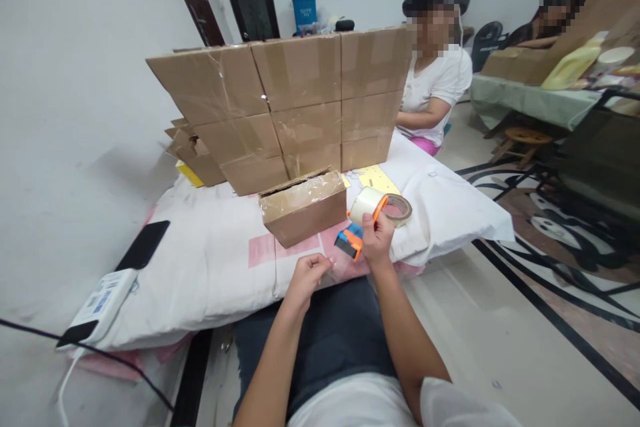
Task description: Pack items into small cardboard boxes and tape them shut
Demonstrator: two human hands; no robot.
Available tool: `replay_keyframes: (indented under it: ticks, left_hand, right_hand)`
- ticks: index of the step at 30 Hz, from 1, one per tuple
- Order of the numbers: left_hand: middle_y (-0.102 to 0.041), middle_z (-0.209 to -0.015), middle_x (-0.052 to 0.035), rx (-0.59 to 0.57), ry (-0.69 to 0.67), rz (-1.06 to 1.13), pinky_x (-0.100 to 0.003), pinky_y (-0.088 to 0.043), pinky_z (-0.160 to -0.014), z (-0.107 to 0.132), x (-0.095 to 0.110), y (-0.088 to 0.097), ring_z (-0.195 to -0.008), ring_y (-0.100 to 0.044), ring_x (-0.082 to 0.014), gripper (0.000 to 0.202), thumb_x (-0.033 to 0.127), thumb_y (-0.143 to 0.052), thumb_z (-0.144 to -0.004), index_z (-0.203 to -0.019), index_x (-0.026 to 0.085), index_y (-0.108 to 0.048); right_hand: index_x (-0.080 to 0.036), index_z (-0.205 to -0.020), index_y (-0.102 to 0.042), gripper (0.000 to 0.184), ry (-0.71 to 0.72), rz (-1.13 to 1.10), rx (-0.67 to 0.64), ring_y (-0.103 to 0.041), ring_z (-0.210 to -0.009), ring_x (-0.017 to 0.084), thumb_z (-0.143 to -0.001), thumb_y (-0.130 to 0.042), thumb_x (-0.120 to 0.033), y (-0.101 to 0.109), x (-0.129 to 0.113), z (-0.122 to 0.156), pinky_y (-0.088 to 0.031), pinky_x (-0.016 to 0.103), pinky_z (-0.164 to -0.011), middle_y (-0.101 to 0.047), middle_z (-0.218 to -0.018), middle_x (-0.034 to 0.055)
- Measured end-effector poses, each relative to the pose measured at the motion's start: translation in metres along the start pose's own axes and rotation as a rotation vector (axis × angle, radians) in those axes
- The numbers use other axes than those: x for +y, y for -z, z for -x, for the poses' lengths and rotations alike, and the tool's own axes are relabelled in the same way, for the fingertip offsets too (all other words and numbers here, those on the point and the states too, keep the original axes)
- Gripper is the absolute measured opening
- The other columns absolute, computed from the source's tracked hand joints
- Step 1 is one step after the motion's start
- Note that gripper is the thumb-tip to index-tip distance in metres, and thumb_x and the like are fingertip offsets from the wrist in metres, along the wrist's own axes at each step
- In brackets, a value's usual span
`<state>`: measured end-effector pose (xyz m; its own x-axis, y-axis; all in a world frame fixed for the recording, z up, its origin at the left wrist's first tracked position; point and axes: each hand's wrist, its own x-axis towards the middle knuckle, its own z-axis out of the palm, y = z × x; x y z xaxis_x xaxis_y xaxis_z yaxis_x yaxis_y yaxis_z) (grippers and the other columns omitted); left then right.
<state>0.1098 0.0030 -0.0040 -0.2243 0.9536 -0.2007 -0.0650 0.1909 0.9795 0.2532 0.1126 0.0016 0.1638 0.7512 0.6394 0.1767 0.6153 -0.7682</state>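
My right hand (377,239) grips an orange and blue tape dispenser (356,227) carrying a roll of clear tape (366,204), held just right of a small cardboard box (303,206). The box sits on a white cloth-covered table (210,267), its top glossy with tape. My left hand (309,276) hovers below the box near the table's front edge, fingers curled in a pinch; what it holds, if anything, is too small to see. A second tape roll (399,208) lies flat behind the dispenser.
A wall of stacked cardboard boxes (295,104) stands at the back of the table. A black phone (144,244) and a white device (103,300) with a cable lie at left. A person in a white shirt (435,90) sits beyond; another sits far right.
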Motion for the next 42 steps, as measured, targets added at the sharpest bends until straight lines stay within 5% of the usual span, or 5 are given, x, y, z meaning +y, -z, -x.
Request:
replay_keyframes:
  ticks: [8, 17, 24, 34, 42]
  left_hand:
    - [-0.034, -0.045, 0.0078, 0.055, -0.079, 0.007, -0.023, -0.017, -0.048, -0.001, -0.01, -0.005, -0.045, -0.027, -0.0064, 0.047, 0.055, -0.076, -0.066, -0.051, 0.018, -0.05]
    - [-0.03, -0.047, 0.0084, 0.108, -0.225, 0.021, -0.024, -0.019, -0.05, 0.0, -0.007, -0.016, -0.048, -0.024, -0.0069, 0.046, 0.053, -0.075, -0.069, -0.053, 0.019, -0.05]
    - [-0.038, -0.049, 0.0067, 0.147, -0.28, 0.016, -0.024, -0.026, -0.052, 0.006, -0.004, -0.021, -0.05, -0.029, -0.0088, 0.044, 0.055, -0.072, -0.072, -0.056, 0.019, -0.052]
    - [-0.042, -0.05, 0.0053, 0.172, -0.337, -0.012, -0.025, -0.03, -0.054, 0.014, -0.01, -0.023, -0.051, -0.035, -0.0108, 0.042, 0.055, -0.068, -0.077, -0.059, 0.02, -0.054]
    - [-0.04, -0.048, 0.0061, 0.2, -0.387, -0.107, -0.025, -0.028, -0.054, 0.016, -0.002, -0.018, -0.05, -0.034, -0.0106, 0.033, 0.043, -0.073, -0.073, -0.057, 0.02, -0.057]
  right_hand:
    - [-0.017, -0.08, -0.064, 0.038, -0.235, -0.223, 0.038, -0.057, -0.068, 0.018, -0.095, -0.051, -0.05, -0.006, -0.013, 0.006, -0.046, 0.031, -0.065, -0.063, -0.073, 0.0028]
    - [-0.016, -0.077, -0.062, 0.037, -0.504, -0.482, 0.225, -0.057, -0.062, 0.014, -0.084, -0.062, -0.053, -0.012, -0.025, 0.0, -0.049, 0.026, -0.062, -0.062, -0.069, -0.0005]
    - [-0.016, -0.09, -0.064, 0.041, -0.748, -0.647, 0.158, -0.067, -0.06, 0.02, -0.081, -0.064, -0.057, -0.016, -0.032, 0.002, -0.056, 0.034, -0.061, -0.072, -0.072, 0.0041]
    - [-0.019, -0.079, -0.064, 0.036, -0.865, -0.73, 0.052, -0.065, -0.054, 0.02, -0.079, -0.066, -0.055, -0.02, -0.035, 0.008, -0.055, 0.032, -0.052, -0.068, -0.061, 0.0021]
    - [-0.019, -0.08, -0.065, 0.044, -0.74, -0.662, 0.119, -0.072, -0.069, 0.026, -0.078, -0.064, -0.063, -0.017, -0.045, 0.0, -0.06, 0.038, -0.063, -0.069, -0.061, 0.0033]
